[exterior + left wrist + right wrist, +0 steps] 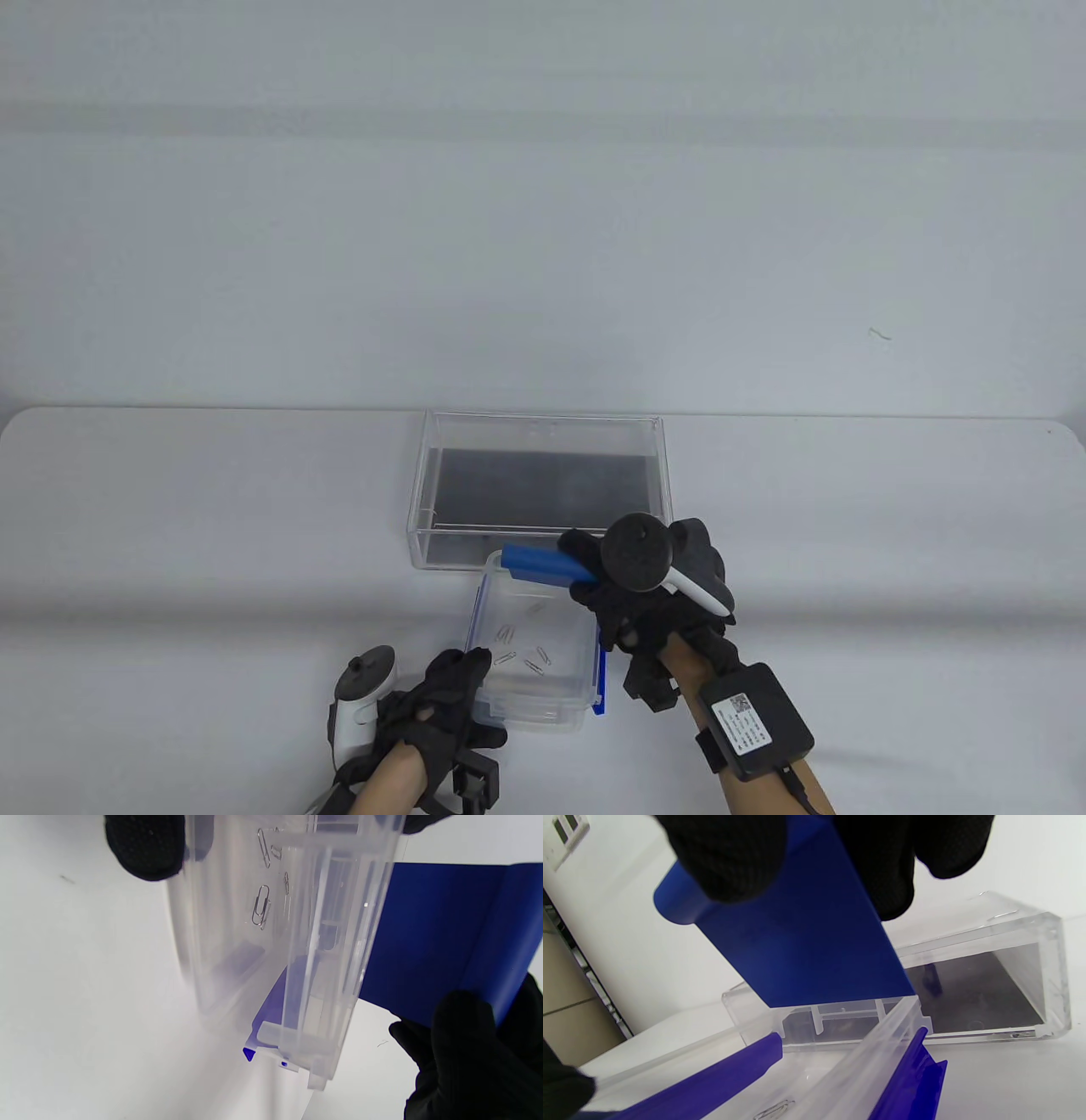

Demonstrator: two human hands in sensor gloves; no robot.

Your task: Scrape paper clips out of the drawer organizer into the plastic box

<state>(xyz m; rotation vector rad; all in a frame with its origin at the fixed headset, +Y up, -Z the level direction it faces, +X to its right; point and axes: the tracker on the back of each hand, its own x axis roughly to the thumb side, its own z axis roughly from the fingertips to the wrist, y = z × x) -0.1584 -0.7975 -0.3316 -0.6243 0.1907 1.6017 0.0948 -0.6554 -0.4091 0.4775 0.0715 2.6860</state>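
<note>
A clear drawer organizer [543,480] with a dark floor stands mid-table; it also shows in the right wrist view [988,993]. Just in front of it stands the clear plastic box [567,692] with blue latches, also in the left wrist view [237,955]. Several paper clips [522,654] lie on its floor, also seen through its wall [261,906]. My left hand [462,679] grips the box's near left corner. My right hand [624,586] holds a blue scraper [543,567] over the box's far rim, its blade [806,950] pointing down at the rim [857,1065].
A blue latch [601,683] hangs on the box's right side, also in the right wrist view [912,1077]. White table [212,552] lies on both sides. The table's far edge runs just behind the organizer, with a pale wall beyond.
</note>
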